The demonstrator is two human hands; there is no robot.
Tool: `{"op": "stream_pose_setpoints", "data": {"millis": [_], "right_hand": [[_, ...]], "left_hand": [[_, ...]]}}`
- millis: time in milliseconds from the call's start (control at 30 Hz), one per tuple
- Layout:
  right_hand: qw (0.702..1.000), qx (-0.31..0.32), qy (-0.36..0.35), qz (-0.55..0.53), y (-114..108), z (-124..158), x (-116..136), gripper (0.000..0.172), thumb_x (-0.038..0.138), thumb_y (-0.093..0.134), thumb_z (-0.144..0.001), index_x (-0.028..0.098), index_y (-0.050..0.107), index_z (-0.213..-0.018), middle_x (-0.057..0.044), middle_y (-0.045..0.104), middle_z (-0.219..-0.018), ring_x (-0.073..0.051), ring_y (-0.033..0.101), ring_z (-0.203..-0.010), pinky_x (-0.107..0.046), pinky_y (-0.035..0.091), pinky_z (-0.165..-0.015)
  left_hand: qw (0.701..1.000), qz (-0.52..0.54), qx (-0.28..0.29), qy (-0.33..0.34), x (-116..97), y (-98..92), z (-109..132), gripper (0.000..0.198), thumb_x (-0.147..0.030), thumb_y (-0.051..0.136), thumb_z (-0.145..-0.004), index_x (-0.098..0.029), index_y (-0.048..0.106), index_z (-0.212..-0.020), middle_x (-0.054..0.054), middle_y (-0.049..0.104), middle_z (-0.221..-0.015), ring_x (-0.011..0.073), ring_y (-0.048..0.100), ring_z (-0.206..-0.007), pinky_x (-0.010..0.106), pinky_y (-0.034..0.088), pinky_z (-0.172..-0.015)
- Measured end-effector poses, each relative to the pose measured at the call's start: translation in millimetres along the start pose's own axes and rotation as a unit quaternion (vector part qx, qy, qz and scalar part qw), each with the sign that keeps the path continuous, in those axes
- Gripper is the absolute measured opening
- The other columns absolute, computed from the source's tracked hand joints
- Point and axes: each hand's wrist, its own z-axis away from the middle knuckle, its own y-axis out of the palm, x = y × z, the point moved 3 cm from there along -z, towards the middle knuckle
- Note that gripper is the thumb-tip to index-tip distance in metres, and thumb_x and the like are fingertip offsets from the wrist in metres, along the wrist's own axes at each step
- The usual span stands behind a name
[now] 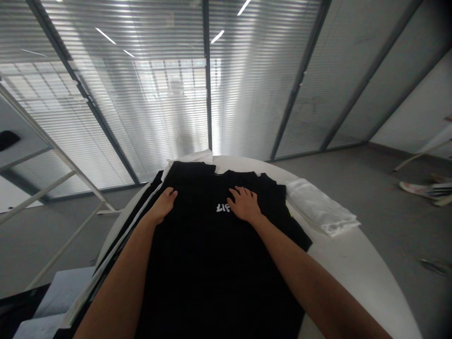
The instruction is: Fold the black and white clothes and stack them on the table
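A black T-shirt (212, 263) with small white lettering lies spread over the table, its neckline at the far side. My left hand (163, 205) is at the shirt's left edge, fingers curled and thumb on top, gripping the cloth there. Flat on the chest, partly over the lettering, rests my right hand (245, 203) with its fingers apart. More dark and white cloth shows under the shirt's left edge. To the right lies a folded white bundle (321, 205), apart from both hands.
The rounded white table (356, 268) stands before a glass partition with blinds (243, 94). A white metal frame (79, 176) rises at left. White papers (65, 289) lie at the lower left. Several objects, including a shoe-like one (416, 189), are on the floor at right.
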Motion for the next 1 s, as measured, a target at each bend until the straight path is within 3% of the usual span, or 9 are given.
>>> {"op": "stream_pose_setpoints", "data": {"millis": [100,200,300,400,533,633,767,867,1000], "right_hand": [[1.000,0.003,0.000,0.000,1,0,0,0.050,0.048,0.033,-0.094,0.027,0.047,-0.137,-0.009,0.043,-0.145,-0.028,0.032,-0.133,-0.047,0.021,-0.104],[1.000,-0.001,-0.002,-0.001,1,0,0,0.050,0.047,0.034,-0.093,0.027,0.048,-0.137,-0.010,0.043,-0.145,-0.028,0.033,-0.133,-0.047,0.021,-0.104],[1.000,-0.009,-0.005,-0.003,0,0,-1,0.049,0.047,0.035,-0.093,0.026,0.049,-0.136,-0.010,0.044,-0.144,-0.028,0.033,-0.132,-0.048,0.022,-0.104],[1.000,-0.010,-0.007,-0.005,0,0,0,0.049,0.047,0.035,-0.093,0.026,0.048,-0.136,-0.010,0.044,-0.144,-0.028,0.034,-0.132,-0.048,0.022,-0.104],[1.000,0.005,-0.003,-0.005,0,-1,0,0.050,0.048,0.034,-0.094,0.026,0.047,-0.137,-0.010,0.043,-0.145,-0.028,0.032,-0.133,-0.048,0.021,-0.104],[1.000,0.012,-0.002,-0.002,0,-1,0,0.051,0.047,0.033,-0.094,0.026,0.046,-0.138,-0.010,0.042,-0.146,-0.028,0.030,-0.134,-0.047,0.021,-0.105],[1.000,0.007,0.000,-0.004,0,-1,0,0.050,0.047,0.034,-0.094,0.026,0.047,-0.138,-0.010,0.043,-0.145,-0.028,0.031,-0.134,-0.047,0.021,-0.105],[1.000,0.004,-0.002,-0.007,0,-1,0,0.050,0.048,0.034,-0.094,0.026,0.047,-0.138,-0.009,0.043,-0.145,-0.028,0.031,-0.134,-0.048,0.021,-0.105],[1.000,0.002,-0.004,-0.009,0,-1,-1,0.050,0.048,0.034,-0.094,0.026,0.047,-0.138,-0.010,0.043,-0.145,-0.028,0.031,-0.134,-0.047,0.021,-0.105]], "left_hand": [[0.996,0.076,0.045,0.007,-3,-1.7,5,0.027,-0.045,0.046,-0.087,-0.020,0.051,-0.095,0.003,0.060,-0.087,0.0166,0.060,-0.078,0.027,0.049,-0.070],[0.996,0.061,0.058,0.008,-4,-6.3,6,0.025,-0.044,0.042,-0.089,-0.021,0.050,-0.094,0.003,0.059,-0.086,0.0170,0.059,-0.077,0.027,0.049,-0.069],[0.996,-0.074,0.008,0.054,-5,-14.5,1,0.022,-0.039,0.039,-0.090,-0.020,0.051,-0.090,0.004,0.058,-0.084,0.0187,0.058,-0.078,0.030,0.047,-0.070],[0.973,-0.213,-0.025,0.087,-5,-18.2,-5,0.021,-0.033,0.037,-0.091,-0.019,0.052,-0.089,0.006,0.059,-0.084,0.0208,0.058,-0.082,0.033,0.045,-0.077],[0.960,-0.277,-0.014,0.037,-3,-12.9,-6,0.022,-0.028,0.036,-0.091,-0.018,0.054,-0.100,0.009,0.063,-0.087,0.0234,0.062,-0.084,0.036,0.045,-0.079],[0.939,-0.339,-0.060,0.024,-11,-3.6,2,0.034,-0.026,0.042,-0.087,-0.018,0.050,-0.119,0.013,0.064,-0.102,0.0282,0.063,-0.094,0.041,0.047,-0.081],[0.884,-0.420,-0.154,0.136,-32,20.1,18,0.048,-0.028,0.043,-0.088,-0.017,0.047,-0.134,0.017,0.050,-0.134,0.0324,0.048,-0.124,0.045,0.043,-0.096],[0.874,-0.432,-0.102,0.198,-32,43.7,21,0.052,-0.034,0.038,-0.093,-0.017,0.042,-0.142,0.014,0.038,-0.149,0.0298,0.030,-0.139,0.046,0.030,-0.110],[0.889,-0.425,0.000,0.172,-16,59.6,17,0.054,-0.041,0.025,-0.098,-0.021,0.036,-0.147,0.011,0.033,-0.153,0.0285,0.023,-0.143,0.049,0.022,-0.114]]}}
